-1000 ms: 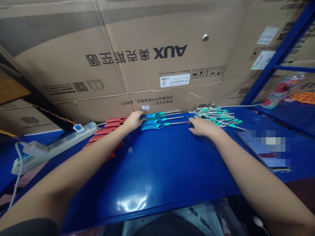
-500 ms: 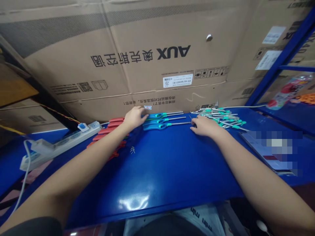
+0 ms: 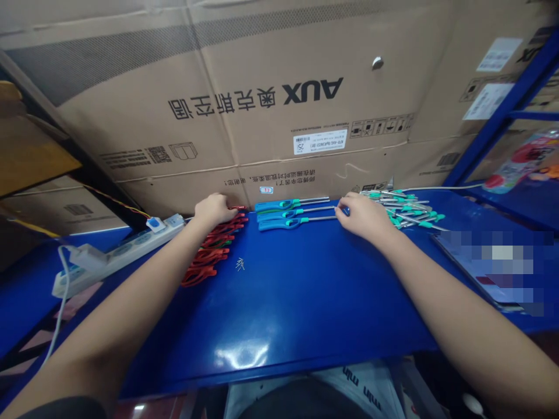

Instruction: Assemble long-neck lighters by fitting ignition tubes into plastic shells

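My left hand point(image 3: 215, 209) reaches over a row of red lighter handles point(image 3: 209, 256) on the left, its fingers curled down on the rearmost one; the fingertips are partly hidden. Just right of it lie several blue long-nozzle lighters point(image 3: 279, 223) side by side, their metal tubes pointing right. My right hand point(image 3: 364, 216) is closed in a pinch by the tips of those tubes. What it pinches is too small to make out. Beside and behind it is a loose pile of metal lighter tubes with turquoise collars point(image 3: 410, 209).
A large cardboard box point(image 3: 253, 134) stands upright behind the blue table point(image 3: 279, 302). Several tiny thin pieces point(image 3: 240, 265) lie mid-table. At left is a white power strip point(image 3: 126, 250) with cables; at right, a blurred flat object point(image 3: 484, 270) and a bottle point(image 3: 519, 160).
My left hand has moved left, from the blue lighters to the red handles. My right hand stays by the tube tips, its fingers more closely pinched. The view has shifted slightly.
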